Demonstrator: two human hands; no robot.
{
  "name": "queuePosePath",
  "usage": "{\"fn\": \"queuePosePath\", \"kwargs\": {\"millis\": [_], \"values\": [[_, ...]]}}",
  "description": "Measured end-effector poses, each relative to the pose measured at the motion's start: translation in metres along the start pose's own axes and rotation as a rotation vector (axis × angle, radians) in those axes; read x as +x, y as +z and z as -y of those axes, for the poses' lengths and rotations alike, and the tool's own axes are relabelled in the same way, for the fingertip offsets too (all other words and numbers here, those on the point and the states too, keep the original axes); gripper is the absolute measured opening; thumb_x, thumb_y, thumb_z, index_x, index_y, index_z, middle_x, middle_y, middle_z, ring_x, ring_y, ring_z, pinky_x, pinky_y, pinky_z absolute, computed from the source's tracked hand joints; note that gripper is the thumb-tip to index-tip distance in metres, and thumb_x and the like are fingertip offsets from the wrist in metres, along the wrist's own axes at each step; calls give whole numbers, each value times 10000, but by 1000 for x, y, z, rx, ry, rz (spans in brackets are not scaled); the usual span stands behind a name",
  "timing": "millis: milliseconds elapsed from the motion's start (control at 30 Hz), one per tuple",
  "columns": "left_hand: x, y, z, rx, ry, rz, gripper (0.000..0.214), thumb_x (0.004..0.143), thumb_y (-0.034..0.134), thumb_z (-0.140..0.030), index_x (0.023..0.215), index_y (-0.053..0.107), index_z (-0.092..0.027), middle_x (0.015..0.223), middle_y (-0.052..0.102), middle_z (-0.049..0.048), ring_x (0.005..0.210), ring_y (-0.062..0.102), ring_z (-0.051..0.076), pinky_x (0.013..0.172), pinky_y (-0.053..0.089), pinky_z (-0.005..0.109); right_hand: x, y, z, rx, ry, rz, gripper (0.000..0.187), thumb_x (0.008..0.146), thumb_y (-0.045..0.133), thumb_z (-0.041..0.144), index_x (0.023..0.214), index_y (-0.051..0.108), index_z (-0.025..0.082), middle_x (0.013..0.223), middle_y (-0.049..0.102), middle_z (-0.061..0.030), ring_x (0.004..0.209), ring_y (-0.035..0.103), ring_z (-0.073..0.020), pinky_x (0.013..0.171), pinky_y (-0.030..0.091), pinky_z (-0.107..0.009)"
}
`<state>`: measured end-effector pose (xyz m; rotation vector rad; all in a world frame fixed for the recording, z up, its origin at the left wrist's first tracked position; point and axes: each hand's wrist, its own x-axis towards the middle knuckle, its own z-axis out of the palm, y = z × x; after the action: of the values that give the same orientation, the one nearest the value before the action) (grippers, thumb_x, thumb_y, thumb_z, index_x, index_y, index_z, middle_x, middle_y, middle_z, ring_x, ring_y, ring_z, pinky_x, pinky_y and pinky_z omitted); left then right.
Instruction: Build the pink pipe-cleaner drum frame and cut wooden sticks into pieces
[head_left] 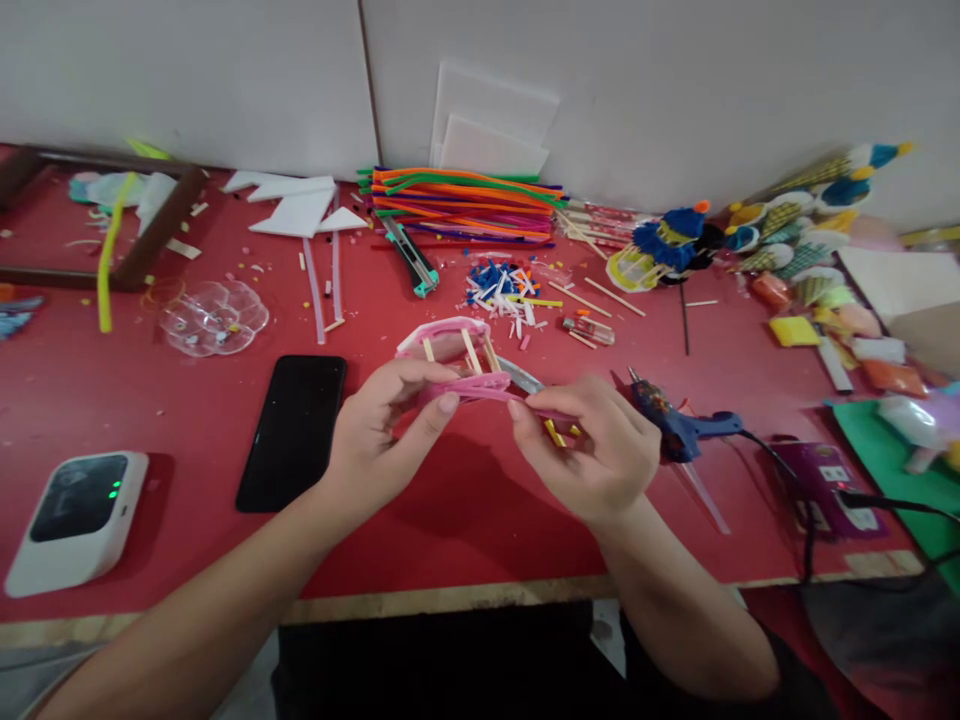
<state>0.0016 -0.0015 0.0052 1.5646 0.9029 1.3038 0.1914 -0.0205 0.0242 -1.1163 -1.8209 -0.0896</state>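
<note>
Between my fingers is a small craft frame (471,346), with a white and pink rounded rim joined by short wooden sticks to a pink lower edge. My left hand (386,420) grips it at the left, thumb in front. A pink pipe cleaner (495,394) runs along the lower edge, and my right hand (592,440) pinches its right part between thumb and fingers. Behind the right hand a grey metal blade (519,375) and a yellow piece (555,432) show in part; I cannot tell whether the hand holds them.
A glue gun (667,415) lies right, its cord reaching a purple power box (825,485). A phone (292,430) and a white device (79,520) lie left. Behind are a cutter knife (409,258), cut scraps (506,290), pipe cleaners (465,205) and a small blue-hatted figure (667,245).
</note>
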Motion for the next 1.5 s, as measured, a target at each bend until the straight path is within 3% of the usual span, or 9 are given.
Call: {"fn": "queuePosePath", "kwargs": {"millis": [300, 500, 800, 1033, 1200, 1333, 1500], "values": [[3, 1, -9, -1, -47, -11, 89, 875, 642, -220, 953, 685, -218, 985, 736, 48, 936, 707, 150, 875, 566, 264, -1, -1, 3, 19, 56, 11, 141, 797, 688, 136, 821, 575, 218, 629, 609, 46, 499, 472, -84, 497, 443, -227], [3, 2, -9, 99, -35, -47, 104, 867, 651, -235, 950, 711, -217, 924, 757, 31, 841, 715, 142, 787, 573, 245, 0, 0, 3, 12, 83, 20, 122, 807, 682, 166, 804, 574, 223, 631, 615, 46, 524, 514, -91, 514, 460, -228], [5, 1, -11, 110, -107, -32, 85, 861, 648, -249, 881, 705, -188, 838, 759, 29, 739, 705, 134, 682, 561, 222, -2, -1, 5, 81, 255, 74, 71, 826, 647, 166, 792, 595, 201, 684, 639, 31, 539, 525, -73, 519, 443, -215], [5, 3, -10, -11, -166, -39, 76, 847, 668, -252, 861, 707, -188, 793, 751, 10, 710, 687, 111, 676, 551, 197, 0, -3, 1, 394, 526, 165, 75, 829, 661, 234, 777, 613, 210, 723, 606, 34, 624, 527, -84, 568, 429, -229], [4, 2, -4, -125, -215, -80, 93, 840, 688, -289, 872, 720, -207, 834, 745, 12, 762, 691, 124, 724, 561, 222, 0, 1, -7, 743, 776, 175, 74, 805, 690, 241, 776, 627, 214, 619, 549, 59, 515, 434, -58, 471, 351, -205], [3, 1, 4, -255, -260, -86, 116, 835, 699, -327, 890, 720, -227, 881, 739, 17, 802, 688, 133, 745, 560, 238, -4, 5, -12, 899, 933, 191, 124, 794, 725, 300, 801, 635, 216, 593, 526, 67, 481, 413, -44, 416, 305, -181], [5, 0, 7, -332, -282, -129, 98, 803, 734, -315, 846, 712, -231, 816, 705, -7, 737, 654, 106, 687, 551, 210, -3, 8, -12, 975, 967, 163, 149, 793, 704, 308, 796, 594, 208, 574, 502, 82, 427, 406, -39, 366, 337, -162]]}}
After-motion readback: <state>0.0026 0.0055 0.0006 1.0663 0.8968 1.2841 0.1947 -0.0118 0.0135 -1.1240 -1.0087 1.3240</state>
